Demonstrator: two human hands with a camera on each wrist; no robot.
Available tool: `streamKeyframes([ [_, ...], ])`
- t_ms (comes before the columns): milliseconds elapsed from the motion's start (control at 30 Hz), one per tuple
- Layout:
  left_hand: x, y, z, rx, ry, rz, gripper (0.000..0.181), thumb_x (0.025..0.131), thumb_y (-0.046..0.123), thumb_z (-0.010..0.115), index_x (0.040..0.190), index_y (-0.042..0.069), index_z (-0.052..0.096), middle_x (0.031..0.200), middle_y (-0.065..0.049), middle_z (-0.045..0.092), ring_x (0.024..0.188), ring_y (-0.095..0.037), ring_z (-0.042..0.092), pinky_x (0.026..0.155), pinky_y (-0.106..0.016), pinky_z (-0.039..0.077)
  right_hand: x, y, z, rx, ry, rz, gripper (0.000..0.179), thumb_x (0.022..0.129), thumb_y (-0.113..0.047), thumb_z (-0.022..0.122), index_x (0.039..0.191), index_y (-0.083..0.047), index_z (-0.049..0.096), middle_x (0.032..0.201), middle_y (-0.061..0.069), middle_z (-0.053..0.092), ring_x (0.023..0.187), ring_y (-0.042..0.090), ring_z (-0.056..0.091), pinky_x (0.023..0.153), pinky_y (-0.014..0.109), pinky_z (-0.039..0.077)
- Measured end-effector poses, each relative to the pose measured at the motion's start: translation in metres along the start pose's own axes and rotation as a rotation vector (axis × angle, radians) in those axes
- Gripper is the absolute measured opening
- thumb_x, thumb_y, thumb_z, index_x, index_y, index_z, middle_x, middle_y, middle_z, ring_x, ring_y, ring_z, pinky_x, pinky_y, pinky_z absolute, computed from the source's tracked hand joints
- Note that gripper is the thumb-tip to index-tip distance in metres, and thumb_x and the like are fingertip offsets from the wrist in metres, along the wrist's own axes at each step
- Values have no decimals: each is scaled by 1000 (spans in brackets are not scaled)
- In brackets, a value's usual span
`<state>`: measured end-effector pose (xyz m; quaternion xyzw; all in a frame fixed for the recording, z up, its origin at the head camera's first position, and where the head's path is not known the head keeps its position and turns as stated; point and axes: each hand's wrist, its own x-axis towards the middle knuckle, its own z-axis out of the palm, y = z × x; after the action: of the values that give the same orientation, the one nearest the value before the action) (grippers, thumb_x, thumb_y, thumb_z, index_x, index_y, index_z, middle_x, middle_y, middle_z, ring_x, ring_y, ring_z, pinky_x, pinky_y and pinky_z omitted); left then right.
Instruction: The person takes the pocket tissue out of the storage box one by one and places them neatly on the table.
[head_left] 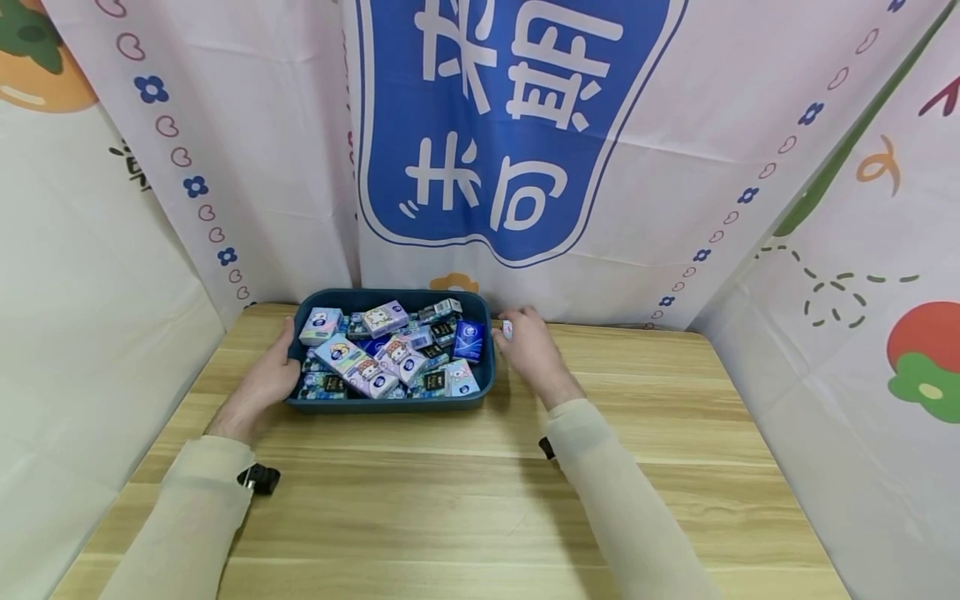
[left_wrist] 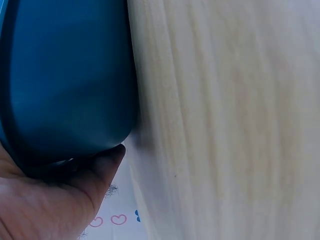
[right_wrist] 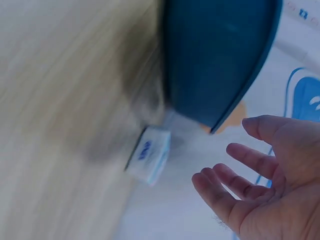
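Left hand point(head_left: 262, 377) gripping one end of a blue bin point(head_left: 390, 406), right hand point(head_left: 531, 346) loose-fingered on my remote feed, just beside the other end, small packet point(right_wrist: 148, 155) near it, tissue packs point(head_left: 356, 367) heaped inside, wooden table point(head_left: 420, 500) beneath.

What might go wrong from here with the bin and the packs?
1. The loose pack lies outside the bin, ungripped, so the right hand beside it might nudge it away.
2. The left hand holds one end while the right hand is clear of the other; lifting now could tilt the bin and spill the piled packs.
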<state>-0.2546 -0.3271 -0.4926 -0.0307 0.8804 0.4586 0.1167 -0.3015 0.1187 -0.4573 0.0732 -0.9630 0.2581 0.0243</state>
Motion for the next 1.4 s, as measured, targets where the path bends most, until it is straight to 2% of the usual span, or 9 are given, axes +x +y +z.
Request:
streamKeyframes([
  [100, 2, -2, -2, -29, -13, 7, 79, 121, 9, 23, 181, 19, -27, 191, -15, -31, 180, -54, -21, 147, -76, -6, -8, -16, 0, -22, 16, -52, 44, 116, -27, 76, 152, -2, 75, 156, 22, 71, 144, 40, 73, 128, 53, 61],
  [267, 5, -5, -5, 26, -10, 44, 79, 121, 8, 25, 182, 14, -25, 192, -21, -27, 180, -57, -16, 148, -77, -3, -23, -39, 2, -38, 27, -159, 42, 114, -25, 79, 150, -3, 76, 151, 20, 73, 139, 38, 76, 125, 51, 64],
  [533, 5, -5, -6, 6, -18, 37, 78, 121, 10, 22, 182, 19, -25, 191, -18, -29, 180, -56, -18, 147, -77, -5, -41, -66, 11, -62, -63, -287, 46, 114, -24, 79, 154, -4, 74, 156, 20, 71, 141, 38, 75, 123, 50, 66],
  [733, 6, -5, -6, 8, -17, 34, 76, 122, 9, 22, 182, 13, -24, 191, -21, -29, 180, -56, -20, 147, -76, -6, -51, -79, 19, -89, -95, -342, 45, 112, -24, 82, 153, -6, 75, 151, 17, 75, 137, 34, 78, 119, 46, 68],
  [967, 6, -5, -6, 53, -2, 57, 77, 121, 9, 24, 183, 9, -22, 191, -24, -25, 180, -58, -14, 148, -77, -2, -49, -81, 24, -59, -228, -331, 44, 111, -24, 84, 151, -7, 77, 154, 14, 77, 140, 30, 76, 123, 46, 65],
  [1100, 6, -5, -5, 60, 1, 54, 77, 121, 9, 24, 183, 10, -22, 192, -24, -24, 180, -59, -12, 148, -78, 0, -43, -77, 25, -42, -321, -369, 34, 111, -21, 83, 142, -7, 83, 149, 11, 81, 144, 29, 75, 128, 45, 61],
  [1233, 6, -5, -5, 54, 0, 48, 76, 122, 10, 23, 183, 11, -22, 192, -23, -24, 180, -59, -12, 147, -78, 0, -38, -71, 24, -23, -388, -421, 24, 112, -18, 82, 132, -7, 88, 143, 10, 85, 141, 29, 77, 127, 45, 62],
  [1400, 7, -5, -5, 48, -2, 58, 77, 121, 8, 23, 183, 11, -22, 192, -23, -25, 180, -58, -14, 148, -78, -1, -31, -64, 25, -7, -459, -442, 22, 113, -20, 80, 128, -8, 90, 148, 12, 83, 144, 30, 76, 128, 45, 60],
])
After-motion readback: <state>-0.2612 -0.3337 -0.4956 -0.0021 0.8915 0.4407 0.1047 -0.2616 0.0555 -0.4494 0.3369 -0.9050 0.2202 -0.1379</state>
